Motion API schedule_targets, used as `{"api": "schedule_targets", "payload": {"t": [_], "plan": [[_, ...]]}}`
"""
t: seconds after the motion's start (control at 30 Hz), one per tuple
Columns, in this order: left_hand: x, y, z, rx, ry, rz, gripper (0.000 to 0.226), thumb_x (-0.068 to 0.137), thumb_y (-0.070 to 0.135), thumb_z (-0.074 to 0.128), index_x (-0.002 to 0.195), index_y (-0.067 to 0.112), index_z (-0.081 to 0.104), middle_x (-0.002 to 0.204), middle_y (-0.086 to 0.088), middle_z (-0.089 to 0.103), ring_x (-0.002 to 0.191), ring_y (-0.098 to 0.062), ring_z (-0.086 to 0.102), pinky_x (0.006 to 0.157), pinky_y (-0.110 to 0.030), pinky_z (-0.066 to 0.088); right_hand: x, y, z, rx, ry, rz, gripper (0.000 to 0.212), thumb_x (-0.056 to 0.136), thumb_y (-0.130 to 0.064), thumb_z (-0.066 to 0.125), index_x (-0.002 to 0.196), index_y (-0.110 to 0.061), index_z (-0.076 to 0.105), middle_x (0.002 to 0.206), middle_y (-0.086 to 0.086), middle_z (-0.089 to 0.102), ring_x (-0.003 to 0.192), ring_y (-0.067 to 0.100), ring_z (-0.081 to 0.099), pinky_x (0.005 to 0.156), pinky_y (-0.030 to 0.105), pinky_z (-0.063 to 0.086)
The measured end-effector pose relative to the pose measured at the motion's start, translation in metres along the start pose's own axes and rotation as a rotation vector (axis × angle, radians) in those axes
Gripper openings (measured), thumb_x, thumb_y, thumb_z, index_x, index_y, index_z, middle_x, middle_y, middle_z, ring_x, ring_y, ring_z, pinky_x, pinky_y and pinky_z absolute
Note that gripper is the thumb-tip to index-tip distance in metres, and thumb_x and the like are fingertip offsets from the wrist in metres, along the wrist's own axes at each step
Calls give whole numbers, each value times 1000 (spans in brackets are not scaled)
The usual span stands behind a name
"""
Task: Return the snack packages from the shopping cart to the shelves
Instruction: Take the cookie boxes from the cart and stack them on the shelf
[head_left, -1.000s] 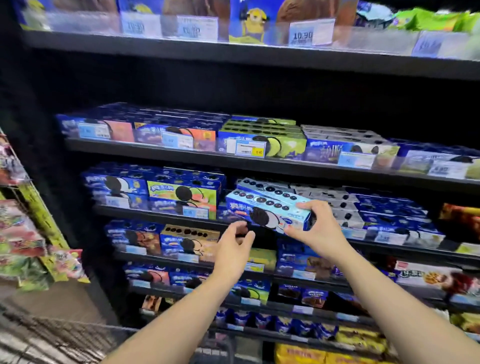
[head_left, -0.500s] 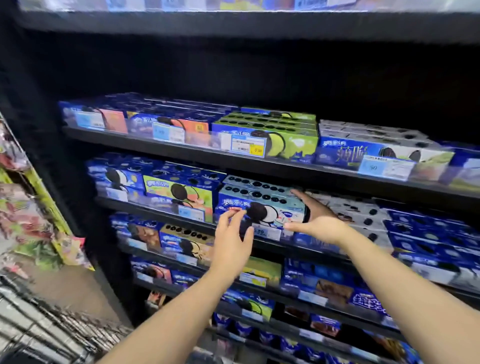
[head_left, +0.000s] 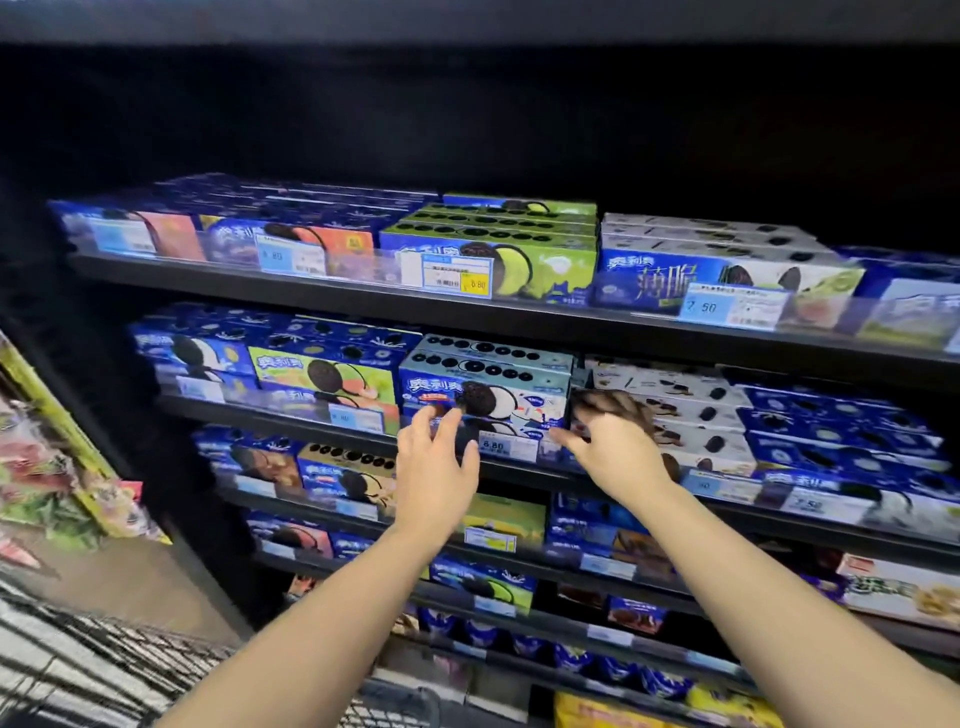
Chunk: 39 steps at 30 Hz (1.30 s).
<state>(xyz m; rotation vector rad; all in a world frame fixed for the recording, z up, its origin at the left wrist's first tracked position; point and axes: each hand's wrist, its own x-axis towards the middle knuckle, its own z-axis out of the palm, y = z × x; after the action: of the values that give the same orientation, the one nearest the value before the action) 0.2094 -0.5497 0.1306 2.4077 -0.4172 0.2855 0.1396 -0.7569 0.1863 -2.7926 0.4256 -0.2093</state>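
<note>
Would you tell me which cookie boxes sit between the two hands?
The light-blue stack above the 6.80 tag, flanked by yellow-green boxes and white boxes.

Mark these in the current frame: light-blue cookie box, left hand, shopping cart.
light-blue cookie box (head_left: 485, 400): head view, front face, on the printed cookie.
left hand (head_left: 436, 467): head view, back of the hand.
shopping cart (head_left: 78, 670): head view, wire mesh at lower left.

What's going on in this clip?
A person is at a store shelf stocked with cookie boxes. Both hands are open at the light-blue cookie box, which sits on the shelf: the left hand at its front, the right hand at its right end. Neither grips it. The shopping cart shows at lower left.
</note>
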Motion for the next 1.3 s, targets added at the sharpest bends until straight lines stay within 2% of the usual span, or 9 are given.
{"api": "schedule_targets", "payload": {"t": [0.13, 0.27, 0.5, 0.63, 0.73, 0.97, 1.13, 1.2, 1.3], "plan": [[-3, -6, -7, -25, -7, 62, 43, 99, 33, 55, 141, 23, 52, 148, -3, 39, 136, -25, 32, 111, -45, 38, -14, -4, 4, -37, 169, 37, 49, 94, -55, 59, 120, -14, 70, 124, 7, 67, 113, 32, 60, 93, 43, 47], [-20, -26, -15, -67, -26, 97, 36, 98, 32, 56, 133, 25, 58, 139, 5, 44, 128, -19, 36, 103, -44, 42, -34, -9, 21, -78, 327, -4, 42, 95, -51, 58, 122, -21, 71, 122, 2, 66, 114, 29, 53, 94, 46, 42], [-71, -110, -51, -109, -98, 229, 29, 95, 21, 61, 123, 15, 66, 127, 0, 56, 119, -20, 46, 108, -39, 39, -84, -76, 88, 22, 369, -64, 22, 90, -37, 72, 101, -19, 77, 102, -2, 67, 101, 26, 57, 82, 42, 44], [-104, -194, -88, -8, -199, 190, 29, 96, 25, 58, 122, 17, 65, 124, 0, 57, 118, -22, 50, 104, -33, 38, -110, -148, 146, 46, 246, -92, 21, 90, -36, 71, 98, -18, 76, 96, -1, 66, 98, 28, 57, 80, 42, 44], [-129, -263, -122, 61, -274, 146, 35, 94, 33, 48, 120, 16, 65, 117, -1, 58, 109, -24, 53, 98, -37, 44, -125, -206, 198, 85, 143, -126, 19, 90, -34, 72, 98, -18, 76, 97, 0, 68, 97, 29, 59, 81, 43, 48], [-213, -408, -192, 145, -311, -215, 27, 94, 26, 52, 111, 14, 70, 108, -4, 63, 101, -27, 60, 92, -39, 50, -156, -317, 319, 206, -240, -321, 23, 95, -41, 62, 101, -23, 75, 101, -1, 69, 103, 26, 59, 88, 43, 49], [-309, -496, -221, 181, -340, -531, 51, 82, 44, 38, 98, 12, 74, 93, -14, 67, 84, -38, 67, 74, -42, 55, -200, -367, 423, 295, -562, -367, 38, 90, -49, 55, 98, -18, 74, 99, 6, 69, 96, 31, 64, 85, 43, 53], [-336, -520, -226, 210, -433, -624, 49, 80, 45, 41, 100, 15, 74, 97, -14, 66, 90, -39, 66, 77, -43, 55, -224, -387, 451, 285, -702, -383, 45, 91, -54, 50, 104, -17, 73, 108, 8, 69, 105, 30, 62, 91, 40, 49], [-358, -537, -231, 253, -609, -754, 41, 84, 43, 49, 119, 30, 66, 121, -1, 58, 114, -31, 60, 93, -40, 51, -254, -406, 496, 236, -862, -368, 37, 94, -42, 62, 117, -14, 70, 118, 9, 68, 114, 28, 60, 93, 32, 42]]}}
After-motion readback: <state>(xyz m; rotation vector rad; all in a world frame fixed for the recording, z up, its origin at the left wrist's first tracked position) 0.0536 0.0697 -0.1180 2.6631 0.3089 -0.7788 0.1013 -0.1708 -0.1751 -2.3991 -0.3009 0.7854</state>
